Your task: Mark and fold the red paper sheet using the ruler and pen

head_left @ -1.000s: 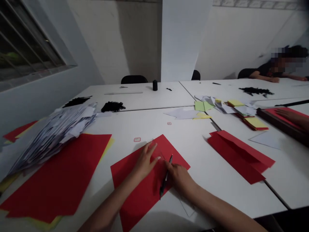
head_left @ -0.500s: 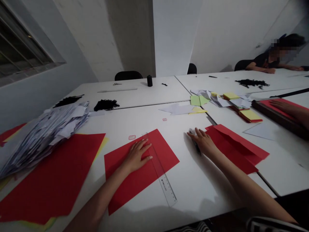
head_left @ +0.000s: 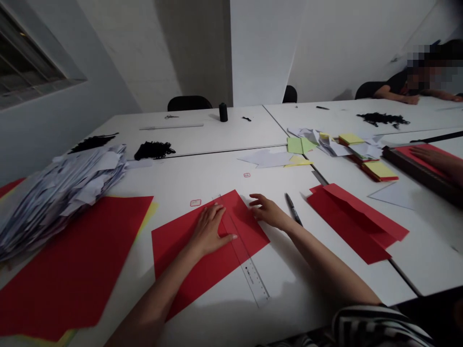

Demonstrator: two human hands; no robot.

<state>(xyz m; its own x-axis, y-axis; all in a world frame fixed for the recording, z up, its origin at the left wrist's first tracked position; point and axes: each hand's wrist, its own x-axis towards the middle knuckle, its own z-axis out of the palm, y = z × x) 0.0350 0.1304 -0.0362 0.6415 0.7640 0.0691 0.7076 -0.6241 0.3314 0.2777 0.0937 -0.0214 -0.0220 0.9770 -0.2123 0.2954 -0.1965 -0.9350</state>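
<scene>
My left hand (head_left: 210, 230) lies on a sheet of red paper (head_left: 181, 274), fingers stretched out and thumb spread onto a clear ruler (head_left: 249, 270). The ruler runs slantwise across the sheet, and its near end sticks out past the paper's edge over the white table. Above the sheet's right edge is my right hand (head_left: 266, 210), its fingers apart and nothing in them. A dark pen (head_left: 293, 209) rests on the table to the right of that hand. Farther right lie folded red sheets (head_left: 354, 221).
At the left, a heap of white paper strips (head_left: 83, 188) overlies large red sheets (head_left: 79, 260). Black cord bundles (head_left: 154, 150), a thread spool (head_left: 223, 112) and scissors (head_left: 171, 116) are farther back. A co-worker's hand (head_left: 434, 156) rests on red paper at the right; another person sits beyond.
My right hand has let go of the pen and moved left to the red sheet's edge. The pen stays on the table. My left hand keeps its place on the paper.
</scene>
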